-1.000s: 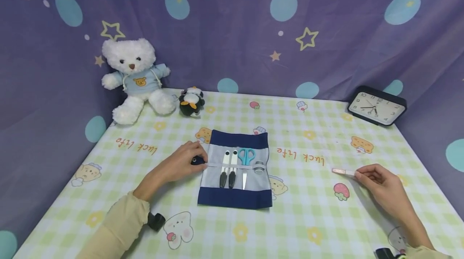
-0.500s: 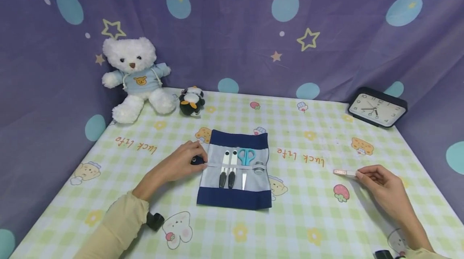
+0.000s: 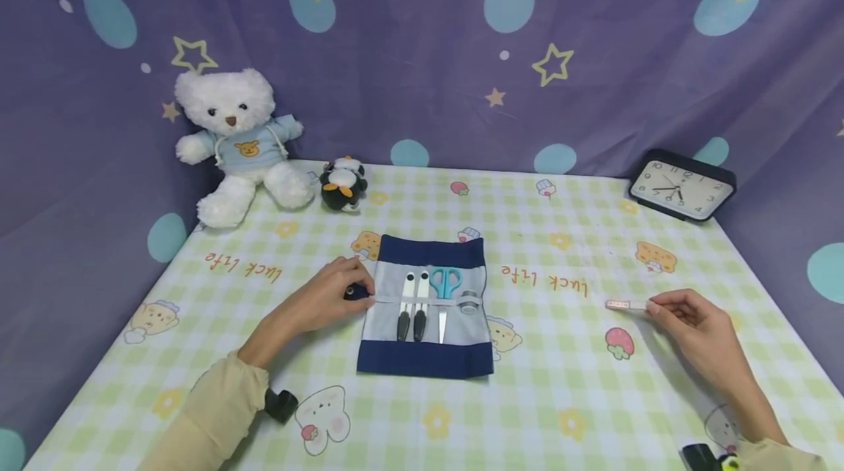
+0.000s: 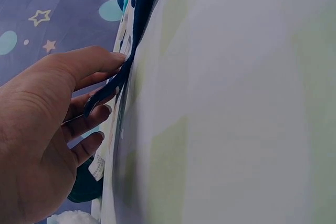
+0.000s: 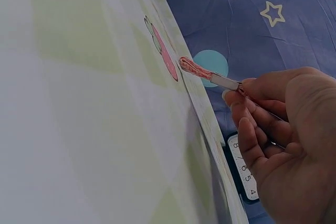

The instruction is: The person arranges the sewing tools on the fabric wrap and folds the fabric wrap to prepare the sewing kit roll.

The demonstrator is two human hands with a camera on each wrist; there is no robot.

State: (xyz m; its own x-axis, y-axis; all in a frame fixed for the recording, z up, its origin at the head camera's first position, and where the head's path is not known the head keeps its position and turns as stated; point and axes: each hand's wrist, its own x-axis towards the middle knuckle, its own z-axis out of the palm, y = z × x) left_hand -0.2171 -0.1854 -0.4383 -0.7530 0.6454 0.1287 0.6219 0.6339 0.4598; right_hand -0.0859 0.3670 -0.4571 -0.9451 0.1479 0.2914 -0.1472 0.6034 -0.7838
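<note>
Just below the hands, we see puffy beige sleeves (image 3: 211, 401) gathered at the wrists. The left hand (image 3: 326, 289) pinches a navy fabric tab (image 3: 357, 291) between thumb and fingers; the right hand (image 3: 700, 335), well apart, holds a looped red-and-white thread bundle (image 5: 197, 69) with a pale band round it, by its end, with thumb and fingertips. Between the hands, nearer the left, we have a flat cloth pouch (image 3: 425, 360), navy at both ends and pale grey in the middle. Across it a thin white strap (image 3: 389, 299) crosses two slim white tools (image 3: 409, 288) with black tips, teal-handled scissors (image 3: 445, 294) and a small round grey piece (image 3: 469, 308). Under everything spreads a green-and-white checked tablecloth (image 3: 514, 412) with printed cartoons. Beyond the left hand sit a rounded penguin plush (image 3: 343, 185) and a fluffy white bear (image 3: 247, 145); beyond the right, a black-rimmed rectangular clock (image 3: 686, 185). Behind all, we find a creased purple curtain (image 3: 395, 75) patterned with stars and blue ovals.
</note>
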